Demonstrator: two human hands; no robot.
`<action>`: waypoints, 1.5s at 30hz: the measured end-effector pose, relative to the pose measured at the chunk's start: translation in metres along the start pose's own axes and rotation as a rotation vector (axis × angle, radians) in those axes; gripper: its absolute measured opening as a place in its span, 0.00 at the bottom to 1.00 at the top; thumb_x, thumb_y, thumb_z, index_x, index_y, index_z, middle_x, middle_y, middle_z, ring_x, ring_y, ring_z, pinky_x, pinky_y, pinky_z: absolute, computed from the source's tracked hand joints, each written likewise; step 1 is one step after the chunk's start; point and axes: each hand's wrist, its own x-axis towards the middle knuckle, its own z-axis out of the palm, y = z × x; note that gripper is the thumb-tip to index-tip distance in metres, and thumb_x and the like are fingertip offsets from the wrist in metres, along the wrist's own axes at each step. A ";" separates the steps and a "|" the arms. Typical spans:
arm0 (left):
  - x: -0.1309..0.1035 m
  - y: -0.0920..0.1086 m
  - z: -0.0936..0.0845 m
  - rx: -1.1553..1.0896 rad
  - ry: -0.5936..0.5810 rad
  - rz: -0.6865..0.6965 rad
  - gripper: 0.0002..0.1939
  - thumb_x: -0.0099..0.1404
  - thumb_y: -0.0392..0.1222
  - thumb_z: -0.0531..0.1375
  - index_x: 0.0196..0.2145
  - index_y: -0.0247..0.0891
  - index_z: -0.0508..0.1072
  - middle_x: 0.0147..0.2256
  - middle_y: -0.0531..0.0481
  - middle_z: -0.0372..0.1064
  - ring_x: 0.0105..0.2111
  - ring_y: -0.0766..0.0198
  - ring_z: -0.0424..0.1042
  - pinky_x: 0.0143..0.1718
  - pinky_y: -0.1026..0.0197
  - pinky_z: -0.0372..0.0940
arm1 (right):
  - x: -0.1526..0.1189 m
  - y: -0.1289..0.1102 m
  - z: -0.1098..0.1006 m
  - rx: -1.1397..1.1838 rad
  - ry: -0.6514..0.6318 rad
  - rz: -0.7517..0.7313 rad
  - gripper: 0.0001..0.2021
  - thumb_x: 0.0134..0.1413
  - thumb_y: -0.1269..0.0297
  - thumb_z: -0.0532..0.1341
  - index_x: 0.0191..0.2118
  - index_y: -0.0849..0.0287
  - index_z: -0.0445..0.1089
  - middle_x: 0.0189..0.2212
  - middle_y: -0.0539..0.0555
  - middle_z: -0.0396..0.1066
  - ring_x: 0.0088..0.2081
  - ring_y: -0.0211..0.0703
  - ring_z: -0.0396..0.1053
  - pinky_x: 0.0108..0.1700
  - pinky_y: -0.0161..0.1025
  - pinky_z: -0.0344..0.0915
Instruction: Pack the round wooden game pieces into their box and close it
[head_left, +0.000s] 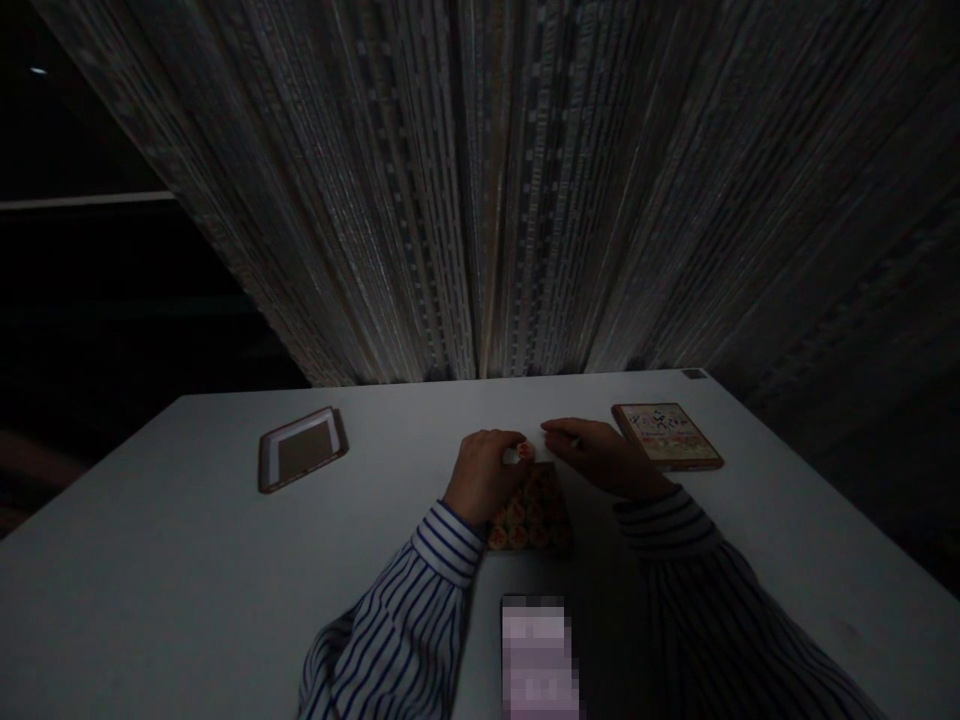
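Left hand (pixel 481 474) pinches a small, pale, red-marked disc (pixel 526 451) by its edge, likely keeping its face clear; right hand (pixel 602 457) curls narrowly alongside, contents unclear.

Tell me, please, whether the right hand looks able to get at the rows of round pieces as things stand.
Probably yes: the right hand is close by, and the nearer round pieces lie uncovered, though the left hand hides some on the left from view.
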 end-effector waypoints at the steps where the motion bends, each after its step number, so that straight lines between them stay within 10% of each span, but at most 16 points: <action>1: 0.000 0.000 0.000 -0.001 -0.012 0.005 0.10 0.59 0.40 0.59 0.39 0.39 0.74 0.37 0.49 0.74 0.38 0.59 0.71 0.44 0.56 0.62 | 0.000 0.001 0.001 0.005 0.001 -0.009 0.14 0.52 0.65 0.54 0.44 0.59 0.71 0.41 0.55 0.74 0.43 0.44 0.70 0.45 0.40 0.65; 36: -0.004 -0.004 0.001 -0.188 0.081 0.054 0.10 0.57 0.38 0.61 0.39 0.37 0.72 0.36 0.47 0.72 0.38 0.60 0.70 0.42 0.57 0.63 | 0.002 -0.003 0.010 0.319 -0.029 -0.050 0.10 0.52 0.60 0.58 0.35 0.59 0.72 0.30 0.53 0.76 0.33 0.40 0.72 0.34 0.35 0.67; 45: -0.001 -0.002 0.000 -0.540 0.075 -0.088 0.09 0.56 0.37 0.62 0.37 0.37 0.73 0.30 0.50 0.73 0.32 0.64 0.72 0.37 0.62 0.66 | 0.001 0.000 0.009 0.452 -0.028 -0.052 0.13 0.52 0.60 0.57 0.41 0.60 0.71 0.35 0.54 0.76 0.35 0.41 0.72 0.37 0.37 0.69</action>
